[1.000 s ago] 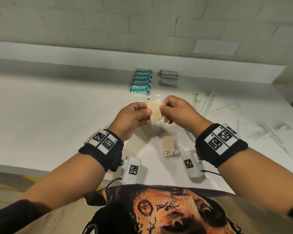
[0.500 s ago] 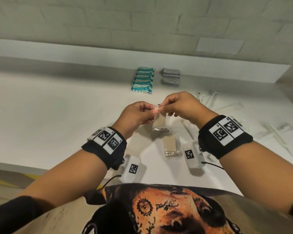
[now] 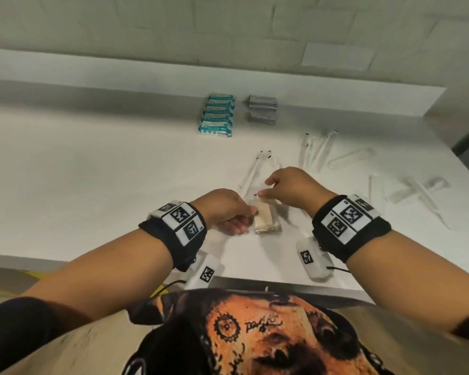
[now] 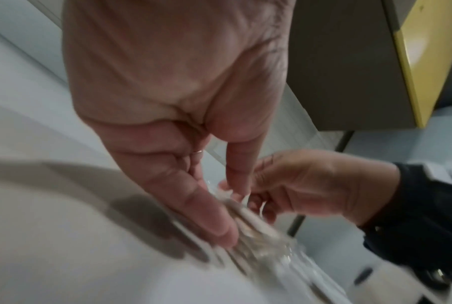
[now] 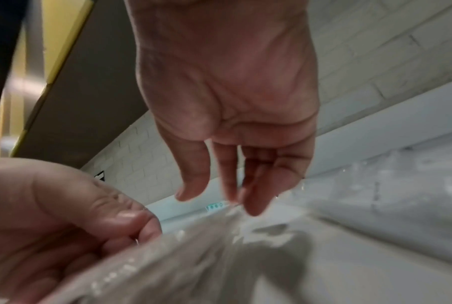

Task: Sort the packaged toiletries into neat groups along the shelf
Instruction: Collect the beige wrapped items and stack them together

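A tan bar in a clear wrapper (image 3: pixel 264 220) is down on the white shelf (image 3: pixel 92 171) near its front edge, over the spot where a second tan packet lay; I cannot tell the two apart. My left hand (image 3: pixel 244 215) pinches the wrapper's left edge, thumb and fingers on the plastic (image 4: pixel 255 232). My right hand (image 3: pixel 264 189) pinches the clear top flap just behind the bar. In the right wrist view the crinkled wrapper (image 5: pixel 193 257) is blurred.
A row of teal packs (image 3: pixel 217 115) and a stack of grey sachets (image 3: pixel 263 112) sit at the back by the raised ledge. Long clear-wrapped items lie behind my hands (image 3: pixel 255 169), further right (image 3: pixel 317 150) and scattered at far right (image 3: pixel 417 193).
Both hands have lowered the tan packet from chest height to the shelf, onto the place of the other tan packet. The view has tilted down with them.
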